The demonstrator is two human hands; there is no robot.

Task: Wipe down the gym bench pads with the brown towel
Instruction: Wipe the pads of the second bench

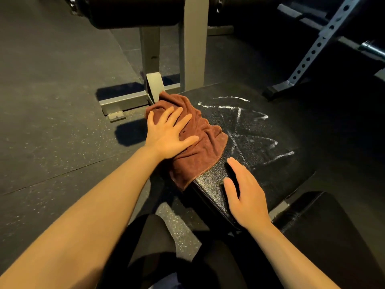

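- Two bare hands work over a black gym bench pad [281, 142] with a pebbled vinyl surface.
- Left hand [166, 132]: fingers straight and spread, palm pressed flat on the brown towel [200, 151]; nothing is pinched or curled around.
- Brown towel: bunched, lying along the left edge of the pad, its far end at the pad's far-left corner. The near end with its stitched hem drapes over the left edge toward the near-left corner.
- Right hand [245, 190]: fingers straight and held together, resting on the pad at its near edge, just beside the towel's hem but apart from it. It holds nothing.
- White streaks [245, 126] cross the middle of the pad surface, right of the towel and beyond the right hand.
- Second black pad [325, 222]: sits at the near right, separated from the first by a narrow gap in which a strip of grey frame shows.
- Grey steel frame [150, 59]: uprights and a floor foot stand beyond the pad's far-left corner; a black roller pad [129, 11] is mounted above.
- Perforated grey rack upright [320, 40]: slants at the upper right.
- Floor [52, 101]: dark speckled rubber.
- Dark-clothed legs [150, 247] show at the bottom edge of the view.
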